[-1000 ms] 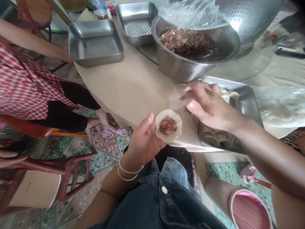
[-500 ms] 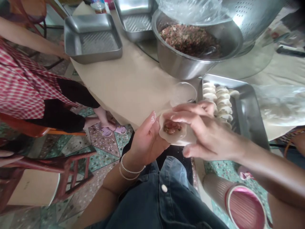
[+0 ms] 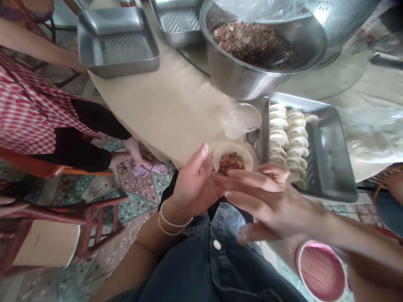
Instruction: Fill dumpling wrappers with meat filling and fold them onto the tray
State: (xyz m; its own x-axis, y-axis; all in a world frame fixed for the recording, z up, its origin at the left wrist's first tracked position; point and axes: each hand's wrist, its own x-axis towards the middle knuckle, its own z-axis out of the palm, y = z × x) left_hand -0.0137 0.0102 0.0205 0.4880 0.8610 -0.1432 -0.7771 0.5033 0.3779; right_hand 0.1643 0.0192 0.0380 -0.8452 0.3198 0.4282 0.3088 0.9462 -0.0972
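My left hand (image 3: 192,184) cups a round dumpling wrapper (image 3: 232,156) with a lump of minced filling in its middle. My right hand (image 3: 267,201) reaches across from the right, fingers stretched out, and its fingertips touch the near edge of the wrapper. Just beyond stands a small clear bowl (image 3: 244,119) with a spoon beside it. A steel tray (image 3: 330,167) to the right holds rows of folded dumplings (image 3: 288,138). A large steel bowl of minced filling (image 3: 255,42) stands at the back.
Two empty steel trays (image 3: 118,44) sit at the far left of the paper-covered table (image 3: 170,113). A person in a red checked top (image 3: 34,109) sits at the left. A red wooden stool (image 3: 78,218) and a pink-rimmed bucket (image 3: 317,268) stand on the floor.
My right hand came back from the small clear bowl to the wrapper, then slid down to its near edge. The folded dumplings in the tray are uncovered now.
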